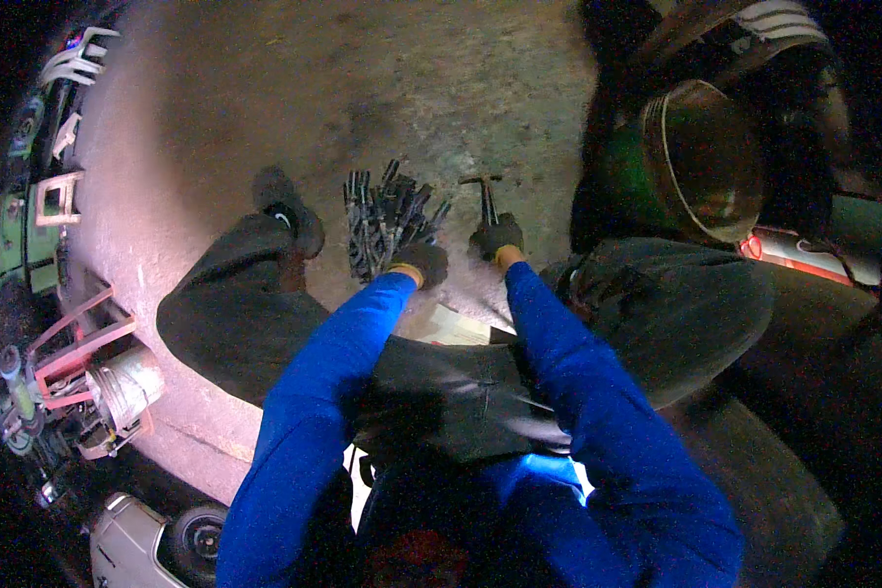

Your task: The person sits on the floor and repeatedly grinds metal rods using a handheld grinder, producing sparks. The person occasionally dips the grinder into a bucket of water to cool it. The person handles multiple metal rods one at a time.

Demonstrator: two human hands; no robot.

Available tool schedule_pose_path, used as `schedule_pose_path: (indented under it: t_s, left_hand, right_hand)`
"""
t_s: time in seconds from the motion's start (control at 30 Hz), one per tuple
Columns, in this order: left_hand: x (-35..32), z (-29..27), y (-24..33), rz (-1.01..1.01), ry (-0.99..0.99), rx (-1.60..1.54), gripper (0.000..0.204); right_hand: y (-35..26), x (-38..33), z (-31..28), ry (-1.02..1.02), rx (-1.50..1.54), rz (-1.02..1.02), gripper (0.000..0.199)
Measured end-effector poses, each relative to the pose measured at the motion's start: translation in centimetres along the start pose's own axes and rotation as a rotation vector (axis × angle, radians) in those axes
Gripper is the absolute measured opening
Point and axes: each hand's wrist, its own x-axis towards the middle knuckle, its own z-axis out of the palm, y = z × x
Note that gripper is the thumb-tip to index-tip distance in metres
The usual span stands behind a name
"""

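Note:
A heap of thin dark metal rods (387, 218) lies on the concrete floor (294, 108) in front of me. My left hand (421, 263), in a dark glove, rests on the near end of that heap. Whether it grips any rod is hidden. My right hand (497, 238), also gloved, is closed around the lower part of a dark T-handled tool (486, 199) that stands upright on the floor just right of the rods. Blue sleeves cover both forearms. My knees in dark trousers spread to either side.
My dark shoe (286, 208) sits left of the rods. A dark round vessel with a light rim (708, 159) stands at the right. Red and green metal machine parts (69, 363) and a silvery can (127, 384) line the left edge. A pale paper (453, 326) lies near my lap.

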Motion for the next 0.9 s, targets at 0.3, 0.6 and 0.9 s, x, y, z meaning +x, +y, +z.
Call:
schedule_pose_path:
  t_s: [0.3,0.6,0.9]
  left_hand:
    - [4.5,0.3,2.2,0.1,0.122,-0.029,0.027]
    - [2.9,-0.6,2.1,0.093,0.132,-0.032,0.027]
    - [2.8,-2.5,3.7,0.109,0.163,-0.126,0.028]
  right_hand:
    - [3.0,-0.6,-2.2,0.296,0.341,-0.012,0.034]
    - [5.5,2.9,-0.4,0.132,0.289,0.008,0.029]
    - [9.2,4.1,1.0,0.023,0.597,-0.035,0.023]
